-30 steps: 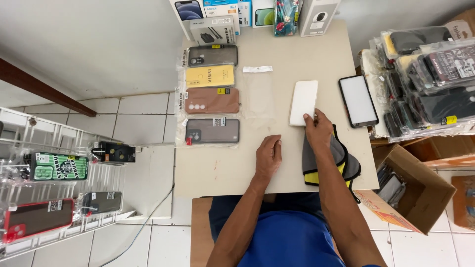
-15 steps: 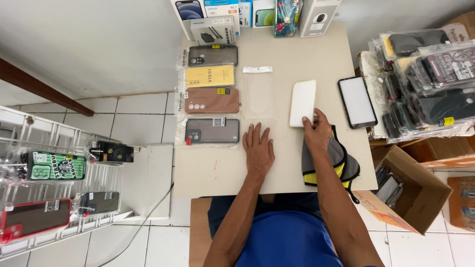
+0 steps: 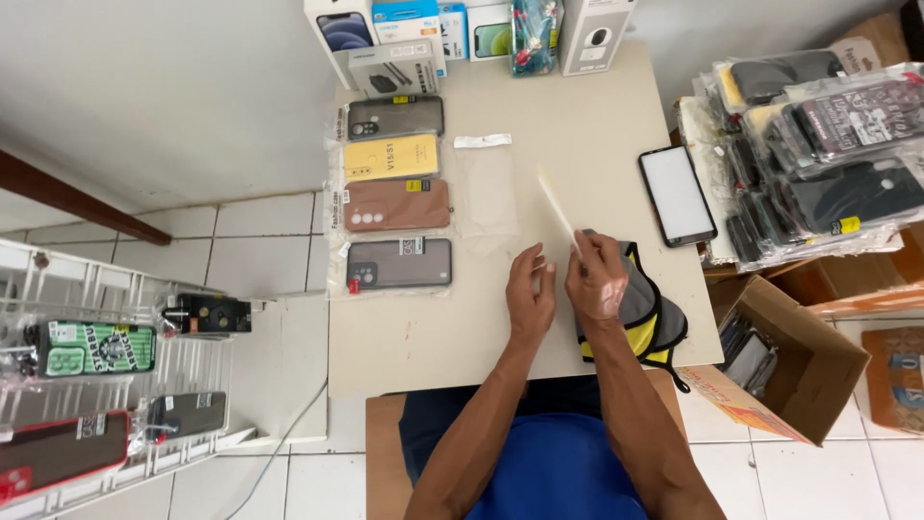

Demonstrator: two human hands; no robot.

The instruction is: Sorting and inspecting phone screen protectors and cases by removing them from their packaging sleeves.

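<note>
A thin white flat sheet (image 3: 557, 207), seen pretty much edge-on, is pinched at its lower end by the right hand (image 3: 597, 277) just right of frame centre, so the sheet sticks up and to the upper left from the fingertips, tilted off the table. The left hand (image 3: 530, 291) is held right beside it with fingers loosely spread, not closed on anything; whether the sheet's edge is touched by it can't be told. A grey and yellow fabric pouch (image 3: 649, 313) is tucked under the right wrist. On the beige tabletop (image 3: 433, 327), a black-framed phone with a white screen (image 3: 677, 195) is laid further right, well apart. Four bagged phone cases (image 3: 397, 195) are lined up in a column at left-centre, with boxes (image 3: 404, 48) stacked along the top edge.
</note>
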